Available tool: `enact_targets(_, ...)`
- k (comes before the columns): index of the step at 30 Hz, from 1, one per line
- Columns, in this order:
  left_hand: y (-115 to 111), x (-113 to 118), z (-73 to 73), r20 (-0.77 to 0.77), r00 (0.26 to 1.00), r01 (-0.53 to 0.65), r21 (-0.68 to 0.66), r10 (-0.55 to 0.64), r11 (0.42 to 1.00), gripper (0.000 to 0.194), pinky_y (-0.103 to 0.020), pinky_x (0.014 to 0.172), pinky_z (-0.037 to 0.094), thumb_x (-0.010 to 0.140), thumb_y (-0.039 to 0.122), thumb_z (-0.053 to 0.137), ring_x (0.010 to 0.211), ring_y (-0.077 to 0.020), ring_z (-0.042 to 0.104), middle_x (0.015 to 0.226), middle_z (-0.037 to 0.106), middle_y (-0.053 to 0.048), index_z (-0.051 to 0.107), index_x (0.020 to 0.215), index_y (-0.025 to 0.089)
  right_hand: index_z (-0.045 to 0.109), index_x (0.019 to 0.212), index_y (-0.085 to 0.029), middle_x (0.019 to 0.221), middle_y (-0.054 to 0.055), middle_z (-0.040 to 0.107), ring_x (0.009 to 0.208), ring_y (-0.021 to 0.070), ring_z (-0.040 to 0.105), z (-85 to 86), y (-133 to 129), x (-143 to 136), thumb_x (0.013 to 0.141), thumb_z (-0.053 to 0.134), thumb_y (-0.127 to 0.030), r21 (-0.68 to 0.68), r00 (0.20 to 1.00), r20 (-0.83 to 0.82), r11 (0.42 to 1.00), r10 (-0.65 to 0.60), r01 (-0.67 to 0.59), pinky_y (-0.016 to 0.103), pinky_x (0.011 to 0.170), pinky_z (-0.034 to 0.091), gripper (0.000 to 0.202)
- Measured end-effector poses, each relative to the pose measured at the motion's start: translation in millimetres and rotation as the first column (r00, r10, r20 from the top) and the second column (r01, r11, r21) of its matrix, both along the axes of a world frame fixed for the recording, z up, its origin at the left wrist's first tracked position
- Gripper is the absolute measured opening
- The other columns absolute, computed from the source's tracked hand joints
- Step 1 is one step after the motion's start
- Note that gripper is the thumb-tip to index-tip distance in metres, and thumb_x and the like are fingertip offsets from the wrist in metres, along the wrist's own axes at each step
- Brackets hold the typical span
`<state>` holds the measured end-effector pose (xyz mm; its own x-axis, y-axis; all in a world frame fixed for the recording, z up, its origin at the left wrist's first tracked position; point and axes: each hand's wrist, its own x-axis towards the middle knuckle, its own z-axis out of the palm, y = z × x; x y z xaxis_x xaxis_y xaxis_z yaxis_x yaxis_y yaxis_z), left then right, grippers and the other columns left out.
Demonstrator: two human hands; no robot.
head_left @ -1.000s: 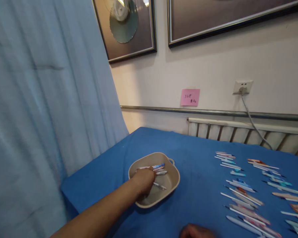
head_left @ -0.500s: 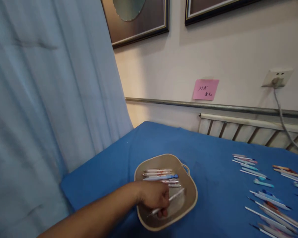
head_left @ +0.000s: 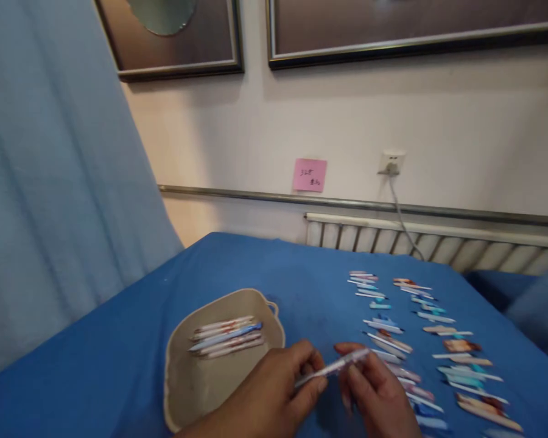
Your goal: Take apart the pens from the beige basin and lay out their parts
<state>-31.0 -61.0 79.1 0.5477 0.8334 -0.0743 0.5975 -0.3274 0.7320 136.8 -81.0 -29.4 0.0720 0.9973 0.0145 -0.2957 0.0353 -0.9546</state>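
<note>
A slim pale pen (head_left: 332,367) with a pinkish-white barrel spans the gap between my two hands, slightly tilted. My left hand (head_left: 285,383) pinches its left end between thumb and fingers, just beyond the right side of a beige plastic basin (head_left: 168,380). On the pen's right end, the fingers of my right hand (head_left: 377,389) are closed, close to the rows of pen parts. Several pens (head_left: 228,336), one with a blue end, lie side by side in the basin. Blur hides the pen's finer details.
Two columns of pens and slim pen parts, the nearer column (head_left: 386,347) and the farther column (head_left: 466,359), lie on the blue cloth (head_left: 256,258). A blue curtain (head_left: 64,182) hangs at left. Behind the table are a radiator (head_left: 360,231) and a plugged socket (head_left: 391,163).
My left hand has lifted the pen out of the basin and moved right. My right hand has come into view and grips the pen's other end. The view has turned right.
</note>
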Motion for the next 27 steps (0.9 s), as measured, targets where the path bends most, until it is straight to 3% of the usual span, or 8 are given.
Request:
enact_targets(2, 0.0, 29.1, -4.2, 0.026, 0.999, 0.024, 0.066, -0.026, 0.998, 0.018, -0.021, 0.066, 0.04, 0.086, 0.032, 0.047, 0.077, -0.0149, 0.058, 0.084, 0.067, 0.0, 0.063, 0.088, 0.022, 0.063, 0.091, -0.018, 0.057, -0.004, 0.054, 0.043, 0.0082, 0.046, 10.4, 10.2, 15.3, 0.072, 0.07, -0.046, 0.013, 0.984, -0.144, 0.994, -0.103, 0.106, 0.02, 0.043, 0.034, 0.034)
enact_targets(5, 14.4, 69.3, -15.7, 0.149, 0.989, -0.003, 0.155, -0.02, 0.988, 0.021, -0.024, 0.074, 0.041, 0.086, 0.031, 0.046, 0.083, -0.0174, 0.061, 0.087, 0.069, -0.002, 0.065, 0.085, 0.021, 0.062, 0.076, -0.016, 0.055, -0.004, 0.053, 0.043, 0.0075, 0.043, 19.4, 25.5, 35.7, 0.068, 0.074, -0.042, 0.066, 0.971, -0.203, 0.987, -0.129, 0.145, 0.02, 0.042, 0.032, 0.03)
enact_targets(8, 34.7, 97.6, -33.8, 0.3, 0.952, -0.108, 0.163, 0.056, 0.981, 0.019, -0.026, 0.075, 0.044, 0.081, 0.03, 0.054, 0.082, -0.0189, 0.062, 0.087, 0.07, -0.004, 0.065, 0.092, 0.019, 0.059, 0.073, -0.017, 0.053, -0.006, 0.051, 0.043, 0.0071, 0.04, 19.4, 41.2, 51.6, 0.064, 0.075, -0.044, 0.047, 0.924, -0.33, 0.975, -0.192, 0.219, 0.02, 0.043, 0.032, 0.033)
enact_targets(10, 45.2, 107.0, -48.4, 0.4, 0.906, -0.204, 0.119, 0.141, 0.972, 0.029, -0.028, 0.076, 0.046, 0.076, 0.031, 0.059, 0.082, -0.0202, 0.063, 0.089, 0.07, -0.006, 0.063, 0.101, 0.017, 0.057, 0.07, -0.017, 0.05, -0.007, 0.049, 0.043, 0.0073, 0.04, 15.7, 49.8, 58.5, 0.064, 0.075, -0.046, 0.025, 0.889, -0.373, 0.955, -0.265, 0.295, 0.02, 0.044, 0.033, 0.035)
enact_targets(12, 51.6, 109.5, -62.7, 0.438, 0.875, -0.261, 0.07, 0.205, 0.963, 0.027, -0.028, 0.07, 0.047, 0.076, 0.038, 0.058, 0.076, -0.0206, 0.063, 0.083, 0.069, -0.006, 0.065, 0.09, 0.015, 0.055, 0.066, -0.017, 0.048, -0.007, 0.049, 0.043, 0.0075, 0.041, 10.1, 55.9, 61.1, 0.065, 0.074, -0.048, 0.012, 0.874, -0.377, 0.942, -0.306, 0.335, 0.02, 0.044, 0.033, 0.036)
enact_targets(15, 56.0, 105.3, -78.3, 0.48, 0.849, -0.282, 0.058, 0.221, 0.958, 0.028, -0.028, 0.068, 0.048, 0.077, 0.042, 0.057, 0.073, -0.0201, 0.062, 0.08, 0.07, -0.005, 0.066, 0.084, 0.016, 0.057, 0.067, -0.016, 0.045, -0.006, 0.05, 0.04, 0.007, 0.041, 0.1, 61.6, 57.2, 0.067, 0.072, -0.049, 0.004, 0.898, -0.343, 0.956, -0.275, 0.295, 0.019, 0.042, 0.03, 0.037)
enact_targets(21, 65.6, 94.9, -90.6, 0.482, 0.859, -0.257, 0.111, 0.174, 0.96, 0.026, -0.026, 0.072, 0.047, 0.076, 0.041, 0.06, 0.078, -0.0196, 0.063, 0.082, 0.07, -0.003, 0.068, 0.086, 0.019, 0.059, 0.069, -0.014, 0.043, -0.005, 0.051, 0.038, 0.0068, 0.041, -13.7, 70.9, 45.9, 0.062, 0.075, -0.049, -0.013, 0.914, -0.35, 0.977, -0.203, 0.212, 0.019, 0.04, 0.028, 0.039)
enact_targets(27, 68.9, 97.5, -104.0, 0.463, 0.838, -0.261, -0.124, 0.288, 0.957, 0.041, -0.022, 0.046, 0.039, 0.075, 0.055, 0.054, 0.045, -0.012, 0.051, 0.053, 0.057, 0.002, 0.061, 0.07, 0.016, 0.059, 0.069, -0.015, 0.043, -0.006, 0.05, 0.038, 0.0064, 0.04, -18.6, 71.4, 48.9, 0.064, 0.074, -0.048, 0.019, 0.926, -0.293, 0.967, -0.238, 0.255, 0.019, 0.041, 0.027, 0.037)
